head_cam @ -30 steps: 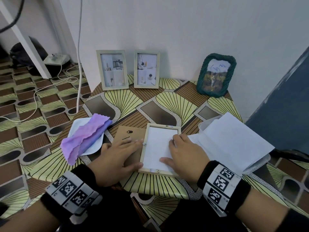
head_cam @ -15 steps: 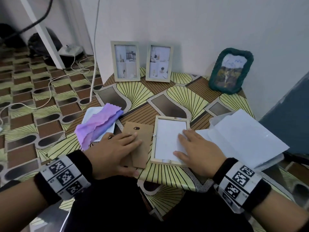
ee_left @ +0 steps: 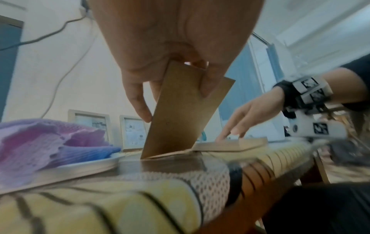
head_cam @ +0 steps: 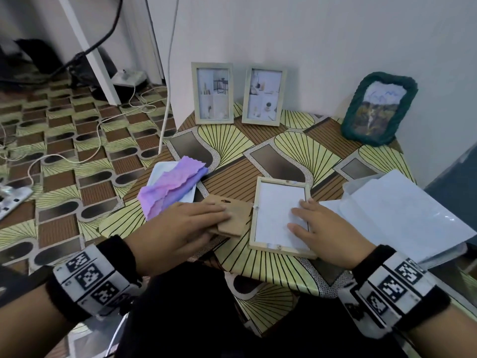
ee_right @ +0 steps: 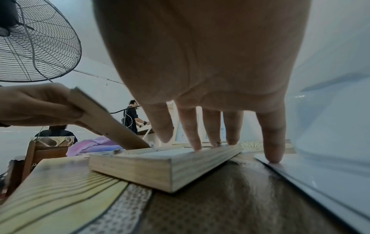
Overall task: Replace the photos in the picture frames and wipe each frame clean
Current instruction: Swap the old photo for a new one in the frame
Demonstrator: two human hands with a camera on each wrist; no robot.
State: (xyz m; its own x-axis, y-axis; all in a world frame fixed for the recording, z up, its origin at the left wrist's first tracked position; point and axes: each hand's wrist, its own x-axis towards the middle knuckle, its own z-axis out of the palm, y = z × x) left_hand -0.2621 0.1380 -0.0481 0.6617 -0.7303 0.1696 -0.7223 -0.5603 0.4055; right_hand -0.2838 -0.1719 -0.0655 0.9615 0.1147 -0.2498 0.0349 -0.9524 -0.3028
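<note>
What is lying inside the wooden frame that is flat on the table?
A white sheet fills the wooden frame, and the right hand presses on it with straight fingers. What lies beneath the sheet is covered.

— What covers the table (head_cam: 304, 148)?
— A patterned cloth of yellow-green fans and brown panels. The floor (head_cam: 64, 151) beside it carries the same pattern.
— And on the floor?
— White cables (head_cam: 103, 120) loop across it, near a white power strip (head_cam: 128, 78) by the wall. A dark cable (head_cam: 103, 40) hangs down above, next to a slanted white post (head_cam: 87, 50).
— Anything behind?
— A plain white wall (head_cam: 309, 34). On the far right edge, a blue panel (head_cam: 462, 192).
— What does the right wrist view add?
— A large wire-caged fan (ee_right: 36, 41) up at the left, and in the distance a person (ee_right: 131, 117) in dark clothes standing at another table.
</note>
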